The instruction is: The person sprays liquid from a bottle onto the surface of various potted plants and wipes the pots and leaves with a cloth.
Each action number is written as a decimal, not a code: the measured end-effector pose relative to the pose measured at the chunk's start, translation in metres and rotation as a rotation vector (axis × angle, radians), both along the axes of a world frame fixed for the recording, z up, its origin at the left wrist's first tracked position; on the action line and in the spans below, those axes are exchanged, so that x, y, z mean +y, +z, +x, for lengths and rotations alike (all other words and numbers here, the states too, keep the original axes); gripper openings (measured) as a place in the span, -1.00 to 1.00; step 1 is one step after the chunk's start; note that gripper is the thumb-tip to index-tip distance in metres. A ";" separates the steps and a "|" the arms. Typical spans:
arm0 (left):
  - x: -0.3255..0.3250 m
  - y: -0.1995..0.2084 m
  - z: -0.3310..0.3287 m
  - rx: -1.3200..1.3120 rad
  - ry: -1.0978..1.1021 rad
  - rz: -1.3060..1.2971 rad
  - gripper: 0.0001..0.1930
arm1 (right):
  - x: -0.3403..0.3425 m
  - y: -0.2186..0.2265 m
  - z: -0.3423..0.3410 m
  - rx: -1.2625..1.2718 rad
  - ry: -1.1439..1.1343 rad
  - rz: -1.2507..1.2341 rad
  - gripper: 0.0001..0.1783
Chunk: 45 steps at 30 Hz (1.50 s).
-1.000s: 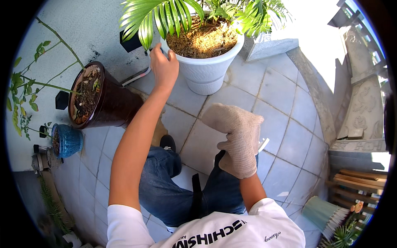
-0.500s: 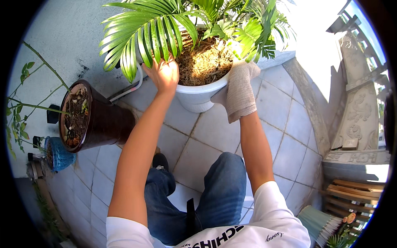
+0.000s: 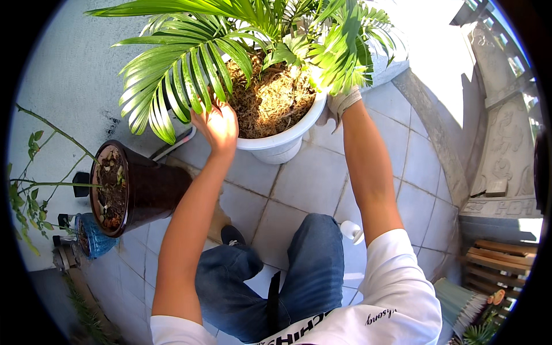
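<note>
The floor [image 3: 310, 178] of pale tiles is spread widely, and a broad stretch of it is seen between the knees [image 3: 316, 247] and the white pot [image 3: 276, 145]. On the left, the space is bounded by a pale wall [image 3: 63, 92]. Far in the middle stands the palm plant [image 3: 178, 72], by whose leaves the far rim of the white pot is covered; the near rim is left visible as a smooth curve between both hands. On the far right, a pale block [image 3: 391, 60] is placed near the pot, so the room there is narrow. To the left, the dark brown pot [image 3: 155, 192] is set apart from the white one, with tiles between them. Nearer, beside it, a small blue pot [image 3: 99, 237] is seen close to the wall. The left hand [image 3: 217, 127] is held at the left edge of the white pot, bare, with fingertips under the leaves; whether the rim is gripped cannot be told. The right hand [image 3: 341, 106], partly covered by beige knitted fabric [image 3: 351, 100], is placed at the right edge; its fingers are hidden by leaves, so its grasp cannot be told either.
</note>
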<state>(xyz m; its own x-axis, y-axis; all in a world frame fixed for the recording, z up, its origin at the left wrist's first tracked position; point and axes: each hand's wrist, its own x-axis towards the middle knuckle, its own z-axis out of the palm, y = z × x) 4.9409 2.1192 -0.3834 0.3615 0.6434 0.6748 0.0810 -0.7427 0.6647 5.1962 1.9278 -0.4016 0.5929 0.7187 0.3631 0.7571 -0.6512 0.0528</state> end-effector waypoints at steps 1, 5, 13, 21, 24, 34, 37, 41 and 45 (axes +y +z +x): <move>-0.003 0.003 0.000 0.124 0.082 0.065 -0.71 | -0.010 -0.011 -0.001 -0.023 -0.003 -0.051 -0.64; 0.003 0.010 -0.009 0.109 0.182 0.274 -0.85 | -0.026 0.021 -0.072 0.114 0.080 -0.151 -0.68; 0.009 0.006 -0.008 0.326 0.329 0.229 -0.67 | -0.003 -0.014 -0.187 0.198 -0.315 0.287 -0.65; -0.009 0.028 -0.007 0.227 0.038 -0.226 -0.72 | 0.006 -0.069 -0.216 0.794 -0.382 1.335 -0.62; 0.000 0.022 -0.004 0.313 0.208 0.001 -0.75 | 0.007 -0.082 -0.194 0.819 -0.361 1.335 -0.62; -0.004 0.026 -0.004 0.127 0.034 -0.152 -0.68 | 0.010 -0.109 -0.151 0.872 -0.279 1.348 -0.63; 0.001 0.022 -0.007 0.137 0.013 -0.117 -0.70 | 0.017 -0.118 -0.149 0.895 -0.264 1.369 -0.63; 0.006 0.018 -0.010 0.157 0.010 -0.118 -0.72 | 0.020 -0.127 -0.154 0.864 -0.292 1.389 -0.63; 0.004 0.019 -0.007 0.136 0.032 -0.076 -0.74 | 0.024 -0.122 -0.173 0.801 -0.375 1.416 -0.63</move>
